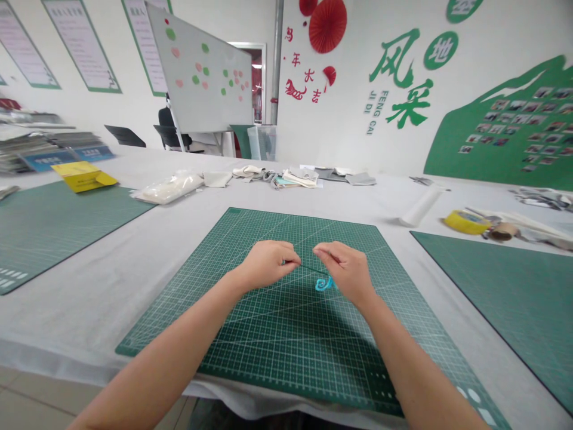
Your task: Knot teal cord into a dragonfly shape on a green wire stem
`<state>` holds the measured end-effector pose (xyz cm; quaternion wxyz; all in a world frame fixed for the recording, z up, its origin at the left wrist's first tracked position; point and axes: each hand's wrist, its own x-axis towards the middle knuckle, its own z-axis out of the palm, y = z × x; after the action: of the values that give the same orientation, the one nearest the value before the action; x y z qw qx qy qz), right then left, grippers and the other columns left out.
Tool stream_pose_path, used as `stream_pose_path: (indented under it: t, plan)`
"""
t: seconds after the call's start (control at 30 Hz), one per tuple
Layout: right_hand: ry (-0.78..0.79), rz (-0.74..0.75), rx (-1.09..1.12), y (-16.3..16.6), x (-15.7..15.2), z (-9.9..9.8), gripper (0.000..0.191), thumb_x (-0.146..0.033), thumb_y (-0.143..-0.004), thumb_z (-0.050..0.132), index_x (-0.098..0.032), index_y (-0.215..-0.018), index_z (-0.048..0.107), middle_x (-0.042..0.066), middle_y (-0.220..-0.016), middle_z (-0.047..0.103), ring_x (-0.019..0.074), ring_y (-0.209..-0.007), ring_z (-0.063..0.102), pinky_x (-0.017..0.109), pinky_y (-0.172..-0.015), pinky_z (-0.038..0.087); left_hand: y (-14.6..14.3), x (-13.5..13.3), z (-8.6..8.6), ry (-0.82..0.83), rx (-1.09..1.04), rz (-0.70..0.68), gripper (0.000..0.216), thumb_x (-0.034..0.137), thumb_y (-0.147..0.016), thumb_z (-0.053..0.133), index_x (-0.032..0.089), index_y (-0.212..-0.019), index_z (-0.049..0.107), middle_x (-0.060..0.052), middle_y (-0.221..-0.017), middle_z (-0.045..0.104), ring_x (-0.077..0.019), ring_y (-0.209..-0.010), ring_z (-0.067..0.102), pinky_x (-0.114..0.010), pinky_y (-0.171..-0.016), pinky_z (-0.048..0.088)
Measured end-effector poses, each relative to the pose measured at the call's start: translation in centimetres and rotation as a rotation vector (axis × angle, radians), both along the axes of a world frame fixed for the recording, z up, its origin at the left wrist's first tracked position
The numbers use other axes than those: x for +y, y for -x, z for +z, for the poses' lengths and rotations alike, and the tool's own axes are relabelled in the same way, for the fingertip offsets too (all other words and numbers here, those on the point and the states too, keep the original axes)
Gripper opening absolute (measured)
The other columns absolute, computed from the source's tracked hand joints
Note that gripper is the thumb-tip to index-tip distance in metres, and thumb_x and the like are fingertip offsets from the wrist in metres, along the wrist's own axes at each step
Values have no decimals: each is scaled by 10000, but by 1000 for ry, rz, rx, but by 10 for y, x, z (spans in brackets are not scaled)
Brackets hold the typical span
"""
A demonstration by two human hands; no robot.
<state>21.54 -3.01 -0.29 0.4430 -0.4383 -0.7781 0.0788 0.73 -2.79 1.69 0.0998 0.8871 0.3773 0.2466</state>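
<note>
Above a green cutting mat (pixel 268 334), my left hand (pixel 268 263) pinches a thin dark cord (pixel 313 270) between thumb and forefinger. The cord stretches across to my right hand (pixel 348 272), where its far end passes out of sight at the fingers. My right thumb and forefinger are pressed together too, a little higher than the cord; what is between them is too small to make out. A turquoise curled openwork piece (pixel 322 284) shows just below my right hand, partly hidden by it. Whether it hangs from the cord or lies on the mat, I cannot tell.
More cutting mats lie at left (pixel 80 221) and right (pixel 501 292). Across the white-covered table are a plastic-wrapped bundle (pixel 172 186), fabric scraps (pixel 299 177), a white roll (pixel 421 206), yellow tape (pixel 467 222) and a yellow folded card (pixel 83 177).
</note>
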Motion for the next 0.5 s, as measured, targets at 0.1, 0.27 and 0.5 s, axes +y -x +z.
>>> stream_pose_path:
  t: [0.1,0.27,0.5]
  plan:
    - [160,61,55,-6,7,0,180,-335,-846,563,-226,-812,701,9,-797,701,155,-719,611,277,-673,445,2,0,2,55,-6,-58,213,202,-834,524,235,-803,732,7,-774,679,-130,-724,604,-229,-659,405]
    - [442,180,211,-14,19,-5,212,-392,-771,640,-188,-759,695,-28,-572,560,92,-504,428,236,-491,327,4,0,6,197,-109,-184,178,211,-822,558,218,-828,736,-16,-826,704,-140,-780,624,-239,-723,434]
    - [856,289,527,-12,22,-12,292,-439,-658,728,-174,-752,650,-104,-430,320,37,-375,190,216,-376,95,6,1,11,365,-338,-233,145,241,-805,606,188,-832,738,-32,-756,680,-134,-722,599,-247,-686,447]
